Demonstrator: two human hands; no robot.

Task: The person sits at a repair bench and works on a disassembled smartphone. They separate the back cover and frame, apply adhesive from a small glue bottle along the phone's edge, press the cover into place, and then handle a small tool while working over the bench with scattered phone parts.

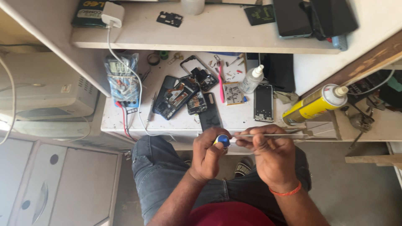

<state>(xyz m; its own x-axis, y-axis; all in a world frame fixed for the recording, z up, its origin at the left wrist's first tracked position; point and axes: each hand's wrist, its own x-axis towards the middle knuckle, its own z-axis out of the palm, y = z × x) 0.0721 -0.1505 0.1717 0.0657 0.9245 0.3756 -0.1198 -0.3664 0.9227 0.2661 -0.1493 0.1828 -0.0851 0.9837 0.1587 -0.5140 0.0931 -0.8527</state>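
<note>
Two hands are busy just in front of the near edge of the white bench [125, 121]. The left hand [208, 155] is clenched around a small blue-capped tool [222, 140], and the right hand [272, 157] pinches a thin grey strip [272, 135] that runs out to the right, level with the bench edge. So the work sits between the fingertips, above the lap, not on the bench.

My take on doing this bit well: keep the strip flat and pinched close to where the tool touches so it doesn't flex, and go light with the tip.

Packaging-wise: a yellow spray can [314, 104] with a white cap lies on its side at the right, with a dark label band. A small clear squeeze bottle [252, 79] stands mid-bench with a white nozzle. On the far shelf there's a dark green flat pack [88, 12] with yellow lettering, and a white charger block [112, 14] lies on it. A multimeter [121, 79] wrapped in clear plastic sits at the left, near opened phones [176, 96].
</note>
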